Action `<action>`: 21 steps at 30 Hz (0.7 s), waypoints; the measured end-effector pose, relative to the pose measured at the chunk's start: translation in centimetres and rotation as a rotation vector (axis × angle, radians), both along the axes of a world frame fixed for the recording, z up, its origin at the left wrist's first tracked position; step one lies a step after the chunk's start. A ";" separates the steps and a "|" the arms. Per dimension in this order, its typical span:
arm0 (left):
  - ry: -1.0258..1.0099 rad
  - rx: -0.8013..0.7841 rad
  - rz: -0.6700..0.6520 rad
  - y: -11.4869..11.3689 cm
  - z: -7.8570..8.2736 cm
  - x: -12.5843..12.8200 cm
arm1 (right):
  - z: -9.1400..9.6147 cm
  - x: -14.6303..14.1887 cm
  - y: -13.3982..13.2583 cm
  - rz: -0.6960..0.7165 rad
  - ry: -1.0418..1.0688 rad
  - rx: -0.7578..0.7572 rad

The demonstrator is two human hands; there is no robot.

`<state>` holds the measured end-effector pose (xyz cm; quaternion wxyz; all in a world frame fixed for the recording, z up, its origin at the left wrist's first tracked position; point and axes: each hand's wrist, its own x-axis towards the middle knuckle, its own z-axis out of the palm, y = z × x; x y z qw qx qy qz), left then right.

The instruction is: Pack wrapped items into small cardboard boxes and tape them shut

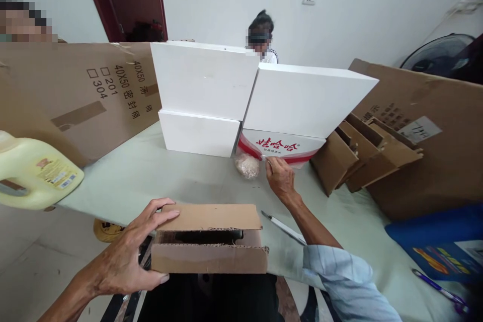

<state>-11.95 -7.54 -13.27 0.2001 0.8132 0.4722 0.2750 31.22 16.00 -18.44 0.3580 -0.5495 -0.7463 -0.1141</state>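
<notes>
My left hand [132,251] grips the left end of a small brown cardboard box [209,239] at the table's near edge, thumb on its front and fingers on its top flap. The box flaps are partly apart, showing a dark gap. My right hand [279,177] reaches forward, fingers pinched at the lower edge of a white pack with red lettering [281,147]. A small clear bag of something beige [247,165] lies just left of that hand. What the fingers pinch I cannot make out.
White boxes [204,80] are stacked behind. Large cardboard sheets [68,90] lean left and right, folded cartons [358,156] at right. A yellow jug [33,173] sits at left, a white pen-like tool [285,227] near my right forearm, a blue folder [441,241] and purple pen [437,289]. Two people are behind.
</notes>
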 end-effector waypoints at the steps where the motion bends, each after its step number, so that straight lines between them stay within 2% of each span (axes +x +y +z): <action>1: 0.000 -0.001 0.006 0.0 0.0 0.0 | -0.7 -0.3 0.5 -0.002 -0.038 -0.003; 5: 0.003 -0.021 0.036 0.0 0.0 0.0 | -3.5 -1.4 1.6 0.012 -0.172 -0.020; 10: 0.010 -0.035 0.037 0.0 0.1 -0.1 | -6.0 -2.0 1.2 0.053 -0.298 -0.032; 14: 0.009 -0.042 0.026 0.1 0.2 -0.1 | -6.8 -1.9 0.7 0.071 -0.359 -0.037; 21: 0.005 -0.033 0.005 0.1 0.2 -0.1 | -6.8 -1.7 0.5 0.087 -0.402 -0.060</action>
